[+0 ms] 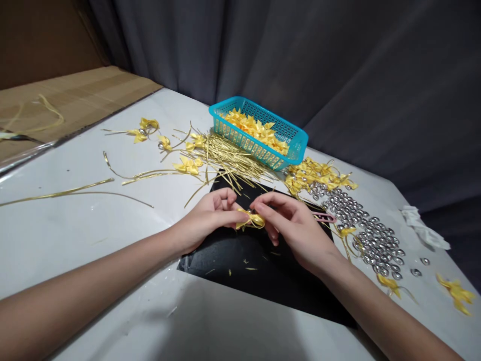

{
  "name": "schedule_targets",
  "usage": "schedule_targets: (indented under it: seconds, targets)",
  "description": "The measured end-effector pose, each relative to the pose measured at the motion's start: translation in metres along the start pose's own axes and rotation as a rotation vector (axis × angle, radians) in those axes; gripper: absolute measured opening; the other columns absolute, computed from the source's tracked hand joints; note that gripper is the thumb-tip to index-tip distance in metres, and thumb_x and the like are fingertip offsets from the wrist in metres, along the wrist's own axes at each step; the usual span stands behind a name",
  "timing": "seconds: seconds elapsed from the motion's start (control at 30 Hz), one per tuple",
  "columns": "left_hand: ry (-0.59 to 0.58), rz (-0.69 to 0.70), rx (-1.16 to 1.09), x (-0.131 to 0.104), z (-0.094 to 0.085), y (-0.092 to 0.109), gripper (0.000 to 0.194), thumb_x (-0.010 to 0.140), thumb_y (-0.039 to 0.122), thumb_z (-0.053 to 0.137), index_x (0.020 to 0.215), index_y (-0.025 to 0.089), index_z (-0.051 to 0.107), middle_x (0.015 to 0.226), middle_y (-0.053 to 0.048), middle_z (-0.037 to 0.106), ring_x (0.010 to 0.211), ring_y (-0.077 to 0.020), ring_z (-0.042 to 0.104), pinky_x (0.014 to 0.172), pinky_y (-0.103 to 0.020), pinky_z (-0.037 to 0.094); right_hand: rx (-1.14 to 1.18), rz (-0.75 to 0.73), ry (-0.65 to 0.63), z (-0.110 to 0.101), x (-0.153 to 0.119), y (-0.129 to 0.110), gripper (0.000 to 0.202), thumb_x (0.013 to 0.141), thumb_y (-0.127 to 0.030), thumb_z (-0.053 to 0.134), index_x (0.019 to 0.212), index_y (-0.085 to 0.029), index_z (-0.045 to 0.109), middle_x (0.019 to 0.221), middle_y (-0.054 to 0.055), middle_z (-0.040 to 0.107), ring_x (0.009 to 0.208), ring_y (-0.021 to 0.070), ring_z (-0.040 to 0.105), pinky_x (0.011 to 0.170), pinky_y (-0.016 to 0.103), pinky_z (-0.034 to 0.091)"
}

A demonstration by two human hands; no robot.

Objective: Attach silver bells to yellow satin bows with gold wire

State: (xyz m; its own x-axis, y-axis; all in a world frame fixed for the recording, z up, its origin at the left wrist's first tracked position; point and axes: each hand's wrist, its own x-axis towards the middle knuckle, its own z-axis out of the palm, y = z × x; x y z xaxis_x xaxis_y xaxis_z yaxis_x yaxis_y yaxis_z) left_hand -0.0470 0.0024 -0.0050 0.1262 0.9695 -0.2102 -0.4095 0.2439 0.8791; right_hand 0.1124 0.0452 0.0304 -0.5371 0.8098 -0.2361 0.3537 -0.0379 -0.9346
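A small yellow ribbon bow is held between my two hands, above a black mat. My left hand pinches its left side between thumb and fingers. On the other side, my right hand has thumb and forefinger closed on the bow's right loop. A small shiny bit shows at the top of the bow, too small to make out fully. Yellow scraps lie on the mat below. Behind the hands spreads a pile of gold cords.
A blue basket of yellow bows stands at the back. Silver bells or beads lie at right, beside more yellow bows and a pink-handled tool. A crumpled white item lies far right. Cardboard covers the back left.
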Motion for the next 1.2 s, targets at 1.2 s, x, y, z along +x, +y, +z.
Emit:
schedule_targets:
  seconds: [1.2]
  targets:
    - [-0.027, 0.014, 0.004, 0.001, -0.001, -0.002, 0.036, 0.067, 0.013, 0.068, 0.063, 0.019, 0.033, 0.055, 0.007, 0.056, 0.049, -0.0035, 0.045, 0.049, -0.016, 0.031, 0.023, -0.14, 0.044, -0.017, 0.001, -0.012, 0.019, 0.085, -0.034, 0.057, 0.083, -0.016, 0.054, 0.076, 0.0, 0.057, 0.047, 0.0025, 0.042, 0.043, 0.015, 0.035]
